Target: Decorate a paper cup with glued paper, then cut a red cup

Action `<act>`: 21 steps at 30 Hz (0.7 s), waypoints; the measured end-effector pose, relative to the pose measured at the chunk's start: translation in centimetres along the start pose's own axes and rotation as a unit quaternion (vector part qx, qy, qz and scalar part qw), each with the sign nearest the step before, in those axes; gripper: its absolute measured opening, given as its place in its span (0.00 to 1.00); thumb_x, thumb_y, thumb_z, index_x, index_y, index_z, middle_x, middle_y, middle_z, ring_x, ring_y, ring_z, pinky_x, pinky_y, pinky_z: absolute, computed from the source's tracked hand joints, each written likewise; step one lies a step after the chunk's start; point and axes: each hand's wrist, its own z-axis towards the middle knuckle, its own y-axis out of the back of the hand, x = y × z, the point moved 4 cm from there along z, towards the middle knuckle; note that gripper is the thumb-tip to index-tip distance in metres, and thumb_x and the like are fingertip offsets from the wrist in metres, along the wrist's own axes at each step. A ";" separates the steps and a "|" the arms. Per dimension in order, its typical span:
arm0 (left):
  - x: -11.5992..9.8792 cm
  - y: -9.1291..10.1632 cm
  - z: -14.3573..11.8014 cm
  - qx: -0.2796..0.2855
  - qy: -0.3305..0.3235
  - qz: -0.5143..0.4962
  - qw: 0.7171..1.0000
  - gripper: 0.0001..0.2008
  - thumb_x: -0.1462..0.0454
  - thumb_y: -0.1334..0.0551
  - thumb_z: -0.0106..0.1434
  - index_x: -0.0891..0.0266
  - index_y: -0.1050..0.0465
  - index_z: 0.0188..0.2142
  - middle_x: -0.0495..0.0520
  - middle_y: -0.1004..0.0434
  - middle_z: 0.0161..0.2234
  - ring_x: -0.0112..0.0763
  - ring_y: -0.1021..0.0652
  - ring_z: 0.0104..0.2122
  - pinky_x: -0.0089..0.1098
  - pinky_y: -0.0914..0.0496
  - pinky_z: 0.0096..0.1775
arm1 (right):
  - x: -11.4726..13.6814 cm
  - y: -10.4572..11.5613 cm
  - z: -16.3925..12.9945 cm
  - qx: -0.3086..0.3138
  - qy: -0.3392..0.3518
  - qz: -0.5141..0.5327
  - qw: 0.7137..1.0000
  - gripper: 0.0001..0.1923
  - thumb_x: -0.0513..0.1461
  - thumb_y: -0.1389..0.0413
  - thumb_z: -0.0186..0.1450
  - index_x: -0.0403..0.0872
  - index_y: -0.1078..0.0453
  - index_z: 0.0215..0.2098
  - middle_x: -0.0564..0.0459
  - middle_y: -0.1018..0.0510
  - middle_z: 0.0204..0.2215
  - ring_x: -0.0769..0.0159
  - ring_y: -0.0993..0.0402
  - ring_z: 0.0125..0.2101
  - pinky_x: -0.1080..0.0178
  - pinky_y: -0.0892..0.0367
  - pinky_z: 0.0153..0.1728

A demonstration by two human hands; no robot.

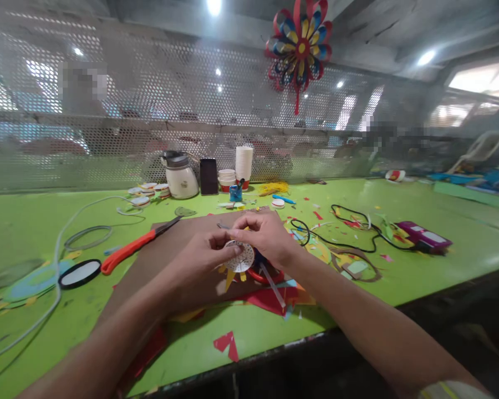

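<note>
In front of me, over a brown board [183, 255], my left hand [210, 252] pinches a small white paper disc [240, 256] with dark marks. Pointed yellow paper pieces [229, 279] stick out below the disc. My right hand [268, 235] is closed at the disc's upper edge, thumb and fingertips meeting those of my left. Red scissor handles [267, 275] show under my right palm, and a grey metal tip [222, 225] appears beyond the fingers; whether the palm grips the scissors is hidden. A translucent stick [273, 285] slants down beside the handles.
An orange-handled knife [128, 252] and a black-rimmed oval [80, 274] lie left near a white cable [58, 249]. A jug [182, 180], phone [208, 176] and paper cups [244, 163] stand behind. Right are a black cord [349, 244], purple box [424, 237] and paper scraps.
</note>
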 end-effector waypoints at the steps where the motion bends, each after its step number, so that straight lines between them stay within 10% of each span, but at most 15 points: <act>1: 0.0 0.0 0.0 0.000 0.003 0.007 1.000 0.15 0.58 0.30 0.53 0.65 0.21 0.38 0.55 0.18 0.33 0.37 0.23 0.33 0.34 0.31 0.38 | 0.0 0.0 0.0 -0.001 0.003 -0.009 1.000 0.06 0.39 0.41 0.56 0.46 0.29 0.23 0.54 0.26 0.26 0.67 0.33 0.29 0.63 0.38 0.34; 21: -0.6 1.6 -0.1 -0.110 -0.094 0.008 0.989 0.15 0.60 0.31 0.55 0.63 0.22 0.42 0.58 0.18 0.42 0.40 0.21 0.40 0.35 0.30 0.44 | -1.9 1.3 0.6 0.036 -0.035 -0.045 0.998 0.13 0.48 0.38 0.60 0.47 0.22 0.33 0.51 0.21 0.28 0.64 0.27 0.29 0.64 0.33 0.30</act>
